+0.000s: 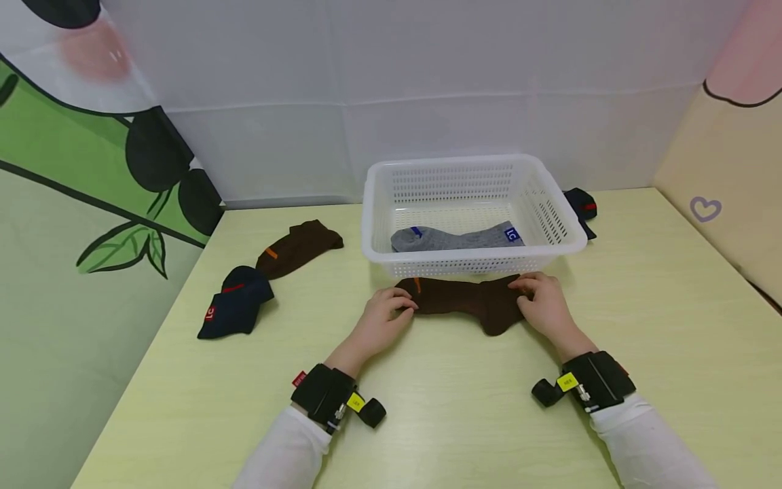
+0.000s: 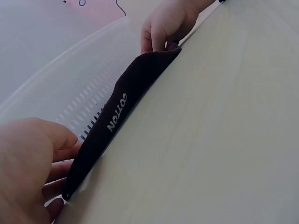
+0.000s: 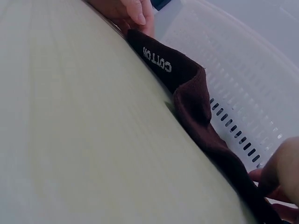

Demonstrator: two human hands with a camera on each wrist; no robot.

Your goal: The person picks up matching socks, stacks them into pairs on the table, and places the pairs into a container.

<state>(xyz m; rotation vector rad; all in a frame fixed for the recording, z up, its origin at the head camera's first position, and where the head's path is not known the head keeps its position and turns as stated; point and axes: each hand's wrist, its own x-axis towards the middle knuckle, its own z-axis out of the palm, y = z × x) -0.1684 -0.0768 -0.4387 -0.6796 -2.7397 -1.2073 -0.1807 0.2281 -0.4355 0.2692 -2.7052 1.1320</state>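
A brown sock (image 1: 452, 297) with an orange mark lies flat and lengthwise in front of the white basket (image 1: 473, 258). My left hand (image 1: 380, 322) holds its left end; my right hand (image 1: 548, 309) pinches its right end. In the left wrist view the fingers of my left hand (image 2: 30, 163) are bent against the sock (image 2: 114, 105), whose edge shows the word COTTON. My right hand (image 3: 282, 179) has its fingers round the near end of the sock (image 3: 194, 112) in the right wrist view. A grey sock (image 1: 458, 239) lies inside the basket.
At the left of the table (image 1: 458, 421) lie another brown sock (image 1: 299, 250) and dark blue socks (image 1: 235, 309) with red marks, some overlapping. Another dark blue sock (image 1: 580, 207) is partly hidden behind the basket's right side. A pale cloth wall (image 1: 275, 149) stands behind the table.
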